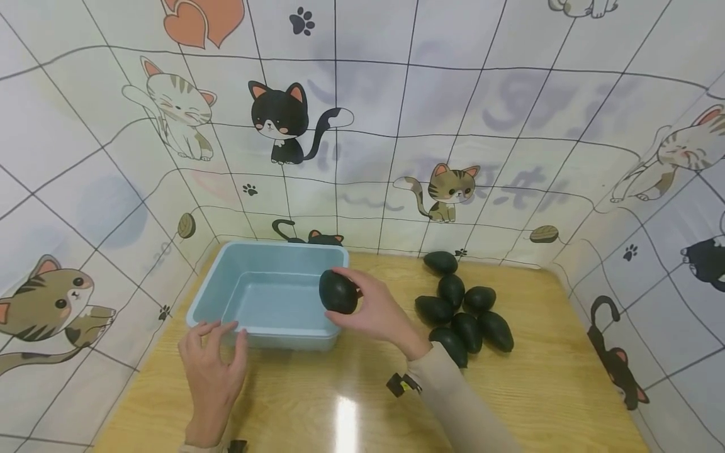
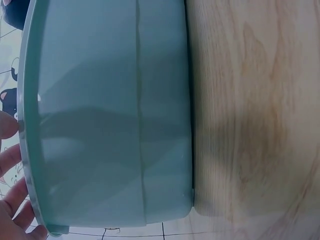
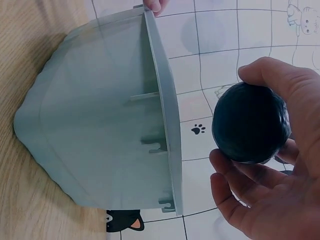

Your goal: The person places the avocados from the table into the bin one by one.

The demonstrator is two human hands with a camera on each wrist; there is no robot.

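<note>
Left hand (image 1: 214,363) loose at near rim of bin (image 1: 277,303), lower left; right hand (image 1: 370,308) pinches fruit (image 1: 337,292) mid-frame.
Fruit's by right rim: I'd hold firm, clear the rim, lower gently. Pile (image 1: 466,331) sits centre-right.

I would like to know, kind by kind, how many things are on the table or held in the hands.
Avocados: 8 (7 on the table, 1 in the right hand)
Light blue bin: 1
Total: 9
</note>
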